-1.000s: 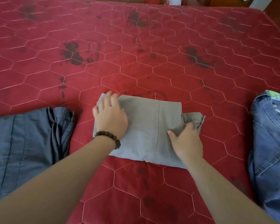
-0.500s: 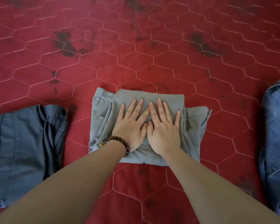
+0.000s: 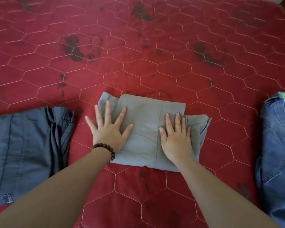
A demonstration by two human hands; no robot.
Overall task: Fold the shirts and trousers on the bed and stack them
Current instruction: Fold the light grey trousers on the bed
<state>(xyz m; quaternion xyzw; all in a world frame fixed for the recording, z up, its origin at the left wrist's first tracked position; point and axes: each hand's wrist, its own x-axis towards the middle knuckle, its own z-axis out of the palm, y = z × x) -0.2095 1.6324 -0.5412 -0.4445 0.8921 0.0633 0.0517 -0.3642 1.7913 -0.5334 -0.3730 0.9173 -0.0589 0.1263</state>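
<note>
Bed: a red quilted bed cover (image 3: 138, 66) stitched in pale hexagons fills my view, marked with several dark blotches.
Folded piece: the grey-green folded cotton trousers (image 3: 145, 129) lie in the middle of the bed, right in front of me, as a compact, roughly rectangular bundle.
Its look: the top layer is smooth, with one straight seam running from the far edge to the near edge, a little right of centre. A waistband corner with a belt loop shows at the far left, and a looser lower layer sticks out past the fold on the right.
My left hand (image 3: 108, 129): flat and palm down on the left part of the bundle, fingers spread wide, gripping nothing. The outer fingers reach over the fabric's left edge onto the bed. A dark wooden bead bracelet (image 3: 104, 149) circles that wrist.
My right hand (image 3: 177, 137): flat and palm down on the right part, just right of the seam, fingers close together and pointing away from me, gripping nothing.
To my left: a dark slate-grey cloth garment (image 3: 26, 145) lies spread on the bed, with bunched pleats along its right edge, apart from the bundle.
To my right: blue denim jeans (image 3: 280, 145) lie at the edge of view, well apart from the bundle.
</note>
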